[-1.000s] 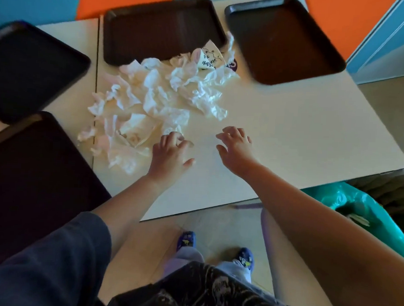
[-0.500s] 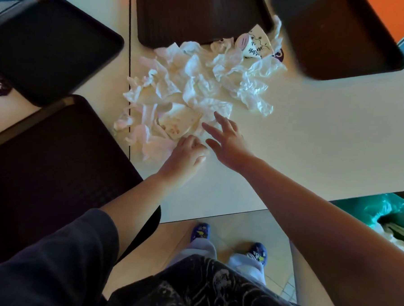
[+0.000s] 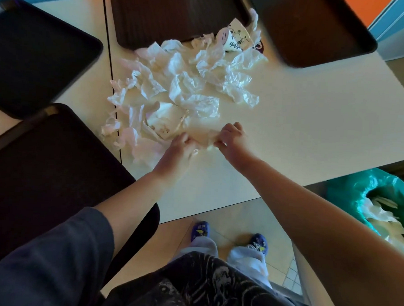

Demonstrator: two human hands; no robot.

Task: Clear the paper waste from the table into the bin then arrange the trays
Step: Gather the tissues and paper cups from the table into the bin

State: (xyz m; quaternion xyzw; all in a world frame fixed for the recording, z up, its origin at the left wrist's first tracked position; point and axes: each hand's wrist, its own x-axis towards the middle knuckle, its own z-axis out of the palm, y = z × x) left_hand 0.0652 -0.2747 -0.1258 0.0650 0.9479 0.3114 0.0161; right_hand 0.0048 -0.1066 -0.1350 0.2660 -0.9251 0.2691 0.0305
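Together, the left hand (image 3: 180, 149) and right hand (image 3: 230, 136) pinch one crumpled paper (image 3: 203, 139) at the near edge of the paper waste (image 3: 188, 82) heaped mid-table (image 3: 315, 116), trays (image 3: 175, 13) ringing it, bin (image 3: 367, 196) at near right.

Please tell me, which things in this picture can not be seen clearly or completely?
Head view, the only one:
- Green-lined bin: cut by the right edge, so its fill level is unknown.
- Printed white paper cone: writing too small and blurred.
- Far-right dark brown plastic tray: cut by the top edge, rim blurred.
- Left hand and right hand: fingertips buried in the crumpled white paper pile.
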